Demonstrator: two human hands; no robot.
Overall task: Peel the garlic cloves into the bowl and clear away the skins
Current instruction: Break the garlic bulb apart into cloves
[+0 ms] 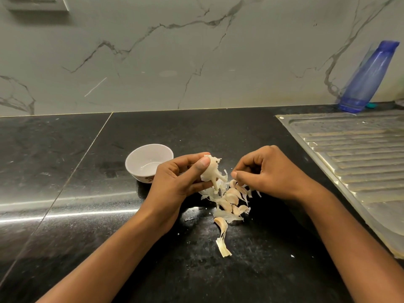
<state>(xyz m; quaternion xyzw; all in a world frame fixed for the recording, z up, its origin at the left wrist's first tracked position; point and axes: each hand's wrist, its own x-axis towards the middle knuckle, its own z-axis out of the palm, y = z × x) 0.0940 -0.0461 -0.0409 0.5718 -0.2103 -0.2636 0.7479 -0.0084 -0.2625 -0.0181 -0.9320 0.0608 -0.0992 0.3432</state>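
My left hand (179, 178) grips a papery white garlic head remnant (211, 172) with its stem pointing down, thumb pressed on its top. My right hand (269, 171) hovers just to its right with fingers curled, thumb and fingertips meeting near a thin bit of skin; what it pinches is too small to tell. Below both hands lies a heap of unpeeled garlic cloves (232, 199) mixed with loose skins (227, 217). One clove (221, 223) trails a long strip of skin toward me. A small white bowl (137, 158) stands left of my left hand and looks empty.
The black stone counter (87, 193) runs to a marble backsplash. A steel sink drainboard (354, 154) fills the right side. A blue plastic bottle (367, 77) stands at the back right corner. Tiny skin flecks dot the counter near me.
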